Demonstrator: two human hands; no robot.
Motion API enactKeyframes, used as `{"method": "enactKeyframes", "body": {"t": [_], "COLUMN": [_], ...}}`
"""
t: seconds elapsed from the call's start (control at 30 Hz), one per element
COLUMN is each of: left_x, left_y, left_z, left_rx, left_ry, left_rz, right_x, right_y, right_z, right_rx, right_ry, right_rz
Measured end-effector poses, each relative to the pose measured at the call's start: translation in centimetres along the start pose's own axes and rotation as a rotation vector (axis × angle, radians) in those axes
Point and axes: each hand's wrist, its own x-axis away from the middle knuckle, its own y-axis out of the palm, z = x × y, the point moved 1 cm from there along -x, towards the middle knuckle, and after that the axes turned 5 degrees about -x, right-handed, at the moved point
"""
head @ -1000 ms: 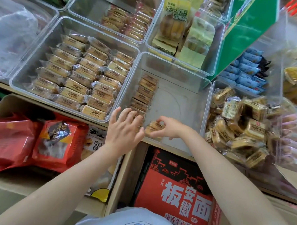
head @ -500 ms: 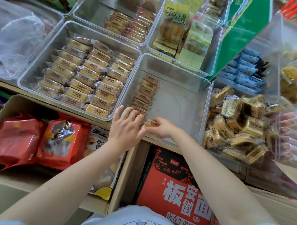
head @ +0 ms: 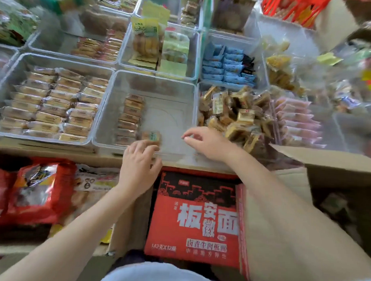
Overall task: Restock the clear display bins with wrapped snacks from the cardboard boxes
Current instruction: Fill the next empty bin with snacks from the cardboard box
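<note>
Left hand (head: pixel 137 168) pinches a snack (head: pixel 151 137) at the bin (head: pixel 106 115) rim, right hand (head: pixel 210 144) loose-fingered and empty; best tuck it snug beside the row (head: pixel 129 118).

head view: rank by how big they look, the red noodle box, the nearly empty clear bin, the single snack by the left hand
1. red noodle box, though nearness to the camera inflates it
2. nearly empty clear bin
3. single snack, by far the smallest

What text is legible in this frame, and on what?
"板面" and "安徽", large white characters: red carton under the shelf.
"143克X12", roughly, lower left of the same carton: blurred, uncertain.
The carton's boxed line and the line beneath: blurred, unreadable.
Print on the red bags, the yellow-green packs and the bins' snack wrappers: too blurred.
</note>
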Motion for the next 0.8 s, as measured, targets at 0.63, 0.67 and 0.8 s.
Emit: {"method": "enactKeyframes", "body": {"t": [0.63,0.67,0.8], "left_x": [10.8,10.7,10.9], "left_y": [10.6,10.6,10.4], "left_z": [35.9,35.9,36.6], "left_rx": [0.684,0.676,0.660], "left_ry": [-0.172,-0.178,-0.189], "left_rz": [-0.224,-0.228,-0.228], "right_x": [25.9,25.6,25.0], "right_y": [-5.7,-5.1,-2.3], "right_z": [33.6,34.6,37.2], "right_rx": [0.408,0.467,0.714], "right_ry": [0.411,0.402,0.367], "right_rz": [-0.099,-0.157,-0.383]}}
